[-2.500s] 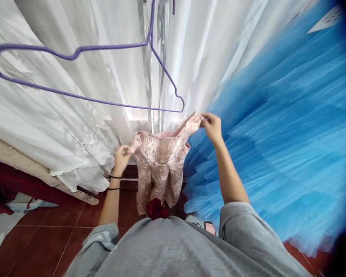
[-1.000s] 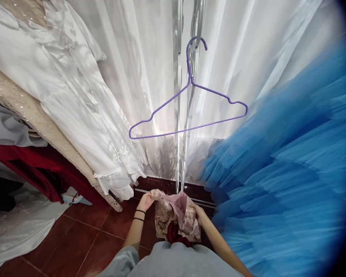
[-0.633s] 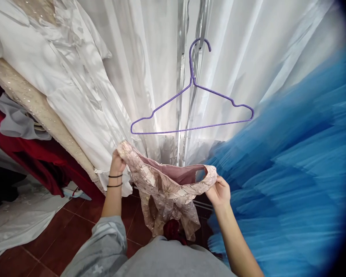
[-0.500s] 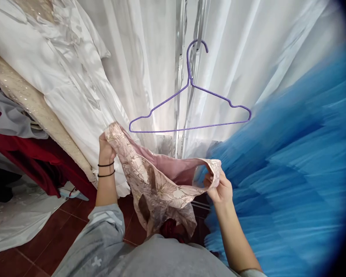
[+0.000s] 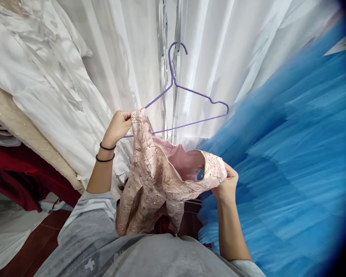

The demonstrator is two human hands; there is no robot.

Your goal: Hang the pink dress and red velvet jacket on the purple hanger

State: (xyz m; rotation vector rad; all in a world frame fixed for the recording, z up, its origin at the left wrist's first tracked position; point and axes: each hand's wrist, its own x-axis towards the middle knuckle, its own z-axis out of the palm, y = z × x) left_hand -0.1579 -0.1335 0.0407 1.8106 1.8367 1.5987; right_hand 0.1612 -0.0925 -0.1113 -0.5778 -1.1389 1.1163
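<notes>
A pink dress (image 5: 150,169) with gold floral patterning is stretched between my two hands, its smooth pink lining showing at the neckline. My left hand (image 5: 119,125) is closed on one shoulder of it, raised in front of the left arm of the purple hanger (image 5: 194,90). On the other shoulder, lower down, my right hand (image 5: 227,182) is closed; some of its fingers are hidden by the cloth. The hanger hangs by its hook from a metal bar (image 5: 177,30), and the dress covers part of its left side.
White garments (image 5: 49,77) and a beaded cream one (image 5: 31,134) hang at the left, with dark red cloth (image 5: 23,169) below. White curtains (image 5: 127,50) form the back. A blue tulle dress (image 5: 282,154) fills the right. Reddish tiles (image 5: 43,238) cover the floor.
My left hand has risen and moved right, bringing its shoulder of the dress up in front of the hanger's left side. My right hand keeps its hold. The view has shifted a little to the right.
</notes>
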